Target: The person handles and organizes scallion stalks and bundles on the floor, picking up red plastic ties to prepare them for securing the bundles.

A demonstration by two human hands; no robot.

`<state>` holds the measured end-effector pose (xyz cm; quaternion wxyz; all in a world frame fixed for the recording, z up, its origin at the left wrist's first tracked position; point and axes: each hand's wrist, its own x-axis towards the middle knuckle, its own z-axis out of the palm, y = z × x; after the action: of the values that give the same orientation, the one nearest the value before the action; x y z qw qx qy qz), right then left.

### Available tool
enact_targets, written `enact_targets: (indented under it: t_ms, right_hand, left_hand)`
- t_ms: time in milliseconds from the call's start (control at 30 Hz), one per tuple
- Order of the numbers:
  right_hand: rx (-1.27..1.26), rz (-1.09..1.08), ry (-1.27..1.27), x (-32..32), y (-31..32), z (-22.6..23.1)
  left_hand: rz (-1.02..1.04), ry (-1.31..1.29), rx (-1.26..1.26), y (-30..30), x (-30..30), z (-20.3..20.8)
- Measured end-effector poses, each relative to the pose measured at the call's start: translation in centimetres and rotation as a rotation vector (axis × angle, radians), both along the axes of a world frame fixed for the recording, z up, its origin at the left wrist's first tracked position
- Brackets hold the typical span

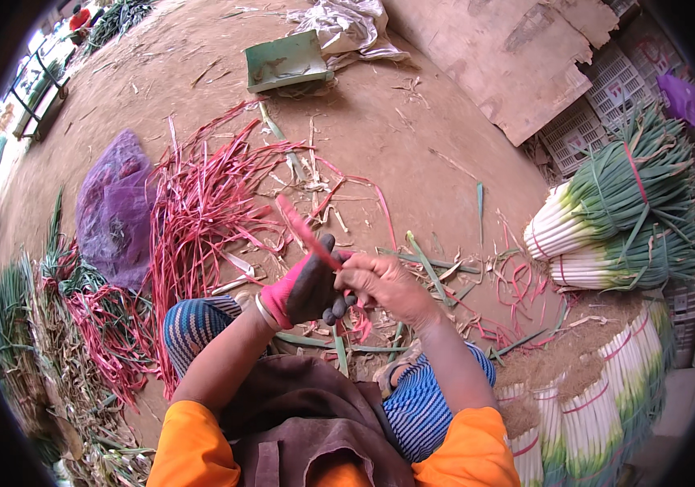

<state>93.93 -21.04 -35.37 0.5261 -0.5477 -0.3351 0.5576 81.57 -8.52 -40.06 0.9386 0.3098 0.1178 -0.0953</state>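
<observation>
In front of my body my two hands meet around a red plastic strip (305, 229). My left hand (305, 284), in a pink and dark grey glove, is closed on it with the fingers curled. My bare right hand (386, 284) pinches the same strip between thumb and fingers, right up against the glove. One end sticks up and to the left, blurred. Some crumpled red strip hangs below the hands; what lies inside the glove's grip is hidden.
A heap of red strips (201, 191) lies left, beside a purple mesh bag (116, 207). Tied bundles of green onions (619, 203) stand at the right, with more bundles (599, 414) lower down. A green tray (286, 62) is at the far side. Leaf scraps litter the dirt floor.
</observation>
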Motion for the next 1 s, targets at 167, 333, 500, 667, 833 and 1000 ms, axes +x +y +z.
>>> enact_targets:
  t_ms: [167,333,500,667,833,1000]
  right_hand:
    - [0.106,-0.288,0.683,2.6,-0.7,-1.3]
    - [0.182,-0.354,0.727,4.1,-0.8,-1.6]
    - [0.204,-0.390,0.645,4.7,-0.7,-1.2]
    - [0.233,-0.475,0.651,5.9,-1.2,-1.3]
    - [0.299,-0.471,0.733,6.8,-1.1,-1.3]
    - [0.356,-0.520,0.742,8.2,-1.8,-1.1]
  left_hand:
    - [-0.134,0.131,0.305,-0.1,0.1,3.5]
    - [-0.239,0.131,0.544,0.1,-0.4,0.8]
    - [0.016,-0.331,1.220,0.0,-0.5,-3.1]
    - [-0.114,-0.132,0.662,0.5,-0.3,-1.2]
    - [0.103,-0.061,0.244,-0.3,-0.4,0.1]
    - [0.012,0.121,0.237,-0.6,-0.7,1.7]
